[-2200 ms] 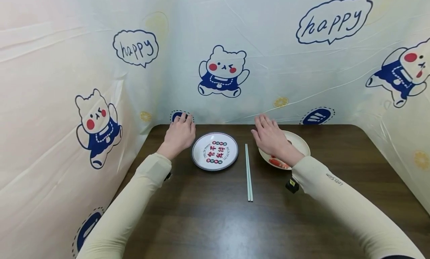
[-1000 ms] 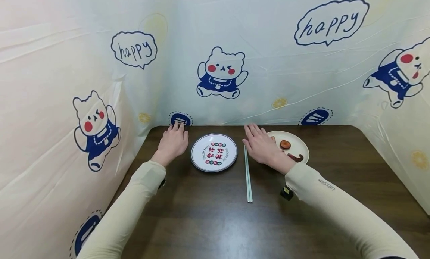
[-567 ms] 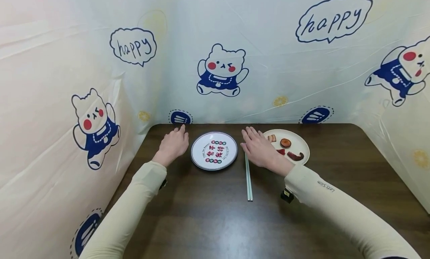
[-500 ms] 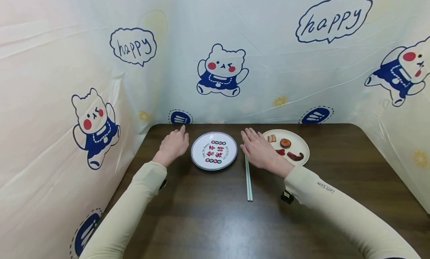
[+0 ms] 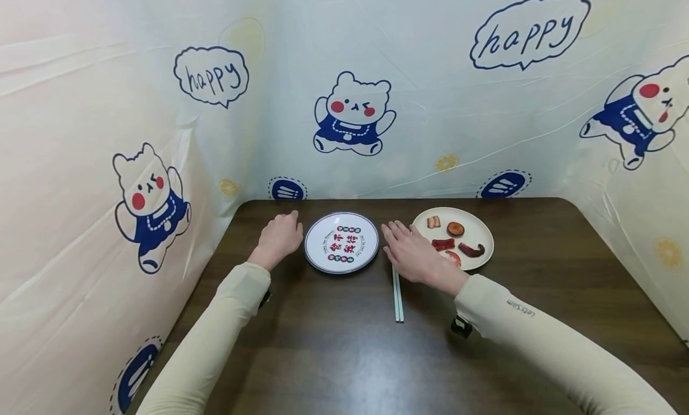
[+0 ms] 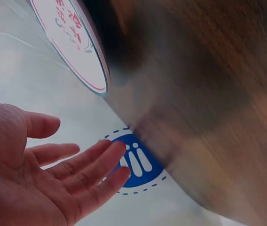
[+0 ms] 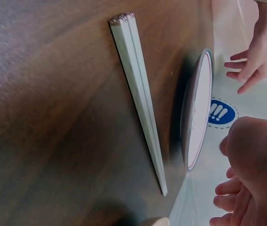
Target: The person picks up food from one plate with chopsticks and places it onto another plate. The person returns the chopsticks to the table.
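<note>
My left hand hovers to the left of a white, blue-rimmed plate with red and green lettering. Its fingers are loosely bent and hold nothing. Over the far ends of two pale green chopsticks is my right hand, palm down, fingers relaxed. The right wrist view shows space between that hand and the chopsticks, which lie side by side on the table. To its right, a cream plate carries several food-like pieces, including a round brown slice; one red piece is partly behind the hand.
A dark wood-grain table reaches back to a pale curtain printed with cartoon bears and "happy" bubbles. The curtain also runs along the left and right sides. Both wrists wear small black devices, such as this one.
My right hand has moved left and nearer the body, from above the cream plate to above the chopsticks, uncovering most of the food. My left hand has drawn back from the far edge.
</note>
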Motion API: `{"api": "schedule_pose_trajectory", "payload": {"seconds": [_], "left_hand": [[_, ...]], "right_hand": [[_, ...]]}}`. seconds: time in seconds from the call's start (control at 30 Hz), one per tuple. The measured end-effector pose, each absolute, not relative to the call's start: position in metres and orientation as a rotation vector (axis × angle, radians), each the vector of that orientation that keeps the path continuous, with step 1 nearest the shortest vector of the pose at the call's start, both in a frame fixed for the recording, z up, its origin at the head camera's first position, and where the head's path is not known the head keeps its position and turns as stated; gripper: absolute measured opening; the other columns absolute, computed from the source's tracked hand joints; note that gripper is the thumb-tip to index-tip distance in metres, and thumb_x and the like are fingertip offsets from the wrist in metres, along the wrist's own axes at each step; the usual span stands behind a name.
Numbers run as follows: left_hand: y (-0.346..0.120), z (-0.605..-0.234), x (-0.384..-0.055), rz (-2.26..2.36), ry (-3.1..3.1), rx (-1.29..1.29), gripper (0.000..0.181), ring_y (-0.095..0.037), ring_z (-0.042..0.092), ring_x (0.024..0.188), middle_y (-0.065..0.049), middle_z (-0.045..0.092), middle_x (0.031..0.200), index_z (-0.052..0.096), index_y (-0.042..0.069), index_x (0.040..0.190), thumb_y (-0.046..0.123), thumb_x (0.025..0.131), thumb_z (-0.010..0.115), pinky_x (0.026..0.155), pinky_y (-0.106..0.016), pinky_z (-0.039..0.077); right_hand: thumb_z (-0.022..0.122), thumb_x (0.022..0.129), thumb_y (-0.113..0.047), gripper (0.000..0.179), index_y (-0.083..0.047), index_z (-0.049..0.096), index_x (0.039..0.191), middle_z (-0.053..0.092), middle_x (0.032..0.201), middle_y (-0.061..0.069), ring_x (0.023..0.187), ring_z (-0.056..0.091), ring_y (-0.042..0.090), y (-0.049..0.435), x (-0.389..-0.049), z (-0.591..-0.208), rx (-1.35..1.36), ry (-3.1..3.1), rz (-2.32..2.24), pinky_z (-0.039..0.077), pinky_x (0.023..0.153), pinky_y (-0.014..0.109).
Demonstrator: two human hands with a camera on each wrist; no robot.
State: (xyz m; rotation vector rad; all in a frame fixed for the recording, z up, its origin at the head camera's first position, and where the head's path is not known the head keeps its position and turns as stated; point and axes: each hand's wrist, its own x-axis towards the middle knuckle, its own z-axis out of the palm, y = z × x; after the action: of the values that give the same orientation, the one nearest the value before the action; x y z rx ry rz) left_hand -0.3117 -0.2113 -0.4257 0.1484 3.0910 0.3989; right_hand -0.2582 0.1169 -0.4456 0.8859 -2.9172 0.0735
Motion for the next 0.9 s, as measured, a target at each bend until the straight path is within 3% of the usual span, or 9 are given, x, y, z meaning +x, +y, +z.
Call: {"api": "schedule_pose_trajectory", "payload": {"seconds": [0.13, 0.27, 0.33, 0.43, 0.57, 0.73, 0.9], "left_hand": [[-0.208, -0.426, -0.311, 0.439, 3.045, 0.115, 0.037, -0.036, 0.067, 0.091, -0.025, 0.068, 0.114, 0.061, -0.007, 0.135, 0.018, 0.109, 0.054, 0.084, -0.049, 0.063], [-0.210, -0.431, -0.311, 0.487, 2.963, 0.060, 0.032, -0.031, 0.064, 0.081, -0.017, 0.065, 0.094, 0.065, -0.007, 0.126, 0.019, 0.109, 0.055, 0.071, -0.039, 0.059], [-0.212, -0.433, -0.312, 0.513, 2.926, 0.048, 0.033, -0.031, 0.064, 0.082, -0.018, 0.064, 0.095, 0.063, -0.007, 0.128, 0.018, 0.109, 0.054, 0.072, -0.040, 0.059], [-0.215, -0.436, -0.313, 0.542, 2.897, 0.034, 0.035, -0.033, 0.064, 0.089, -0.023, 0.067, 0.108, 0.061, -0.007, 0.133, 0.017, 0.109, 0.054, 0.084, -0.046, 0.062], [-0.216, -0.438, -0.313, 0.573, 2.881, 0.023, 0.038, -0.036, 0.064, 0.098, -0.026, 0.065, 0.123, 0.058, -0.007, 0.139, 0.017, 0.109, 0.054, 0.096, -0.054, 0.059], [-0.214, -0.442, -0.314, 0.619, 2.837, 0.029, 0.034, -0.032, 0.064, 0.089, -0.021, 0.066, 0.103, 0.062, -0.007, 0.130, 0.018, 0.109, 0.054, 0.080, -0.042, 0.060], [-0.214, -0.448, -0.314, 0.692, 2.771, 0.045, 0.030, -0.027, 0.065, 0.078, -0.015, 0.065, 0.090, 0.064, -0.005, 0.123, 0.021, 0.109, 0.056, 0.068, -0.033, 0.058]], "right_hand": [[0.060, 0.107, -0.023, 0.057, 0.006, 0.044, 0.155, 0.047, 0.155, 0.030, 0.145, 0.044, 0.044, 0.117, -0.252, -0.448, 0.913, -2.929, 0.048, 0.038, 0.119, 0.062], [0.064, 0.103, -0.018, 0.049, 0.003, 0.054, 0.147, 0.056, 0.146, 0.027, 0.132, 0.057, 0.041, 0.116, -0.245, -0.451, 0.940, -2.920, -0.002, 0.048, 0.110, 0.059], [0.067, 0.100, -0.014, 0.041, 0.000, 0.060, 0.138, 0.064, 0.133, 0.023, 0.118, 0.065, 0.038, 0.116, -0.242, -0.452, 0.959, -2.903, -0.029, 0.056, 0.099, 0.056], [0.071, 0.094, -0.010, 0.032, -0.002, 0.064, 0.124, 0.067, 0.112, 0.016, 0.097, 0.067, 0.034, 0.117, -0.237, -0.454, 1.002, -2.873, -0.048, 0.060, 0.079, 0.050], [0.075, 0.089, -0.007, 0.033, -0.003, 0.065, 0.121, 0.065, 0.106, 0.014, 0.092, 0.066, 0.033, 0.119, -0.231, -0.455, 1.048, -2.869, -0.059, 0.061, 0.070, 0.047], [0.075, 0.086, -0.003, 0.036, -0.004, 0.066, 0.121, 0.065, 0.107, 0.014, 0.091, 0.066, 0.033, 0.122, -0.223, -0.454, 1.113, -2.852, -0.090, 0.061, 0.067, 0.046], [0.083, 0.083, -0.005, 0.045, -0.006, 0.068, 0.125, 0.065, 0.112, 0.013, 0.095, 0.067, 0.030, 0.126, -0.218, -0.453, 1.190, -2.912, -0.097, 0.061, 0.073, 0.047]]}}
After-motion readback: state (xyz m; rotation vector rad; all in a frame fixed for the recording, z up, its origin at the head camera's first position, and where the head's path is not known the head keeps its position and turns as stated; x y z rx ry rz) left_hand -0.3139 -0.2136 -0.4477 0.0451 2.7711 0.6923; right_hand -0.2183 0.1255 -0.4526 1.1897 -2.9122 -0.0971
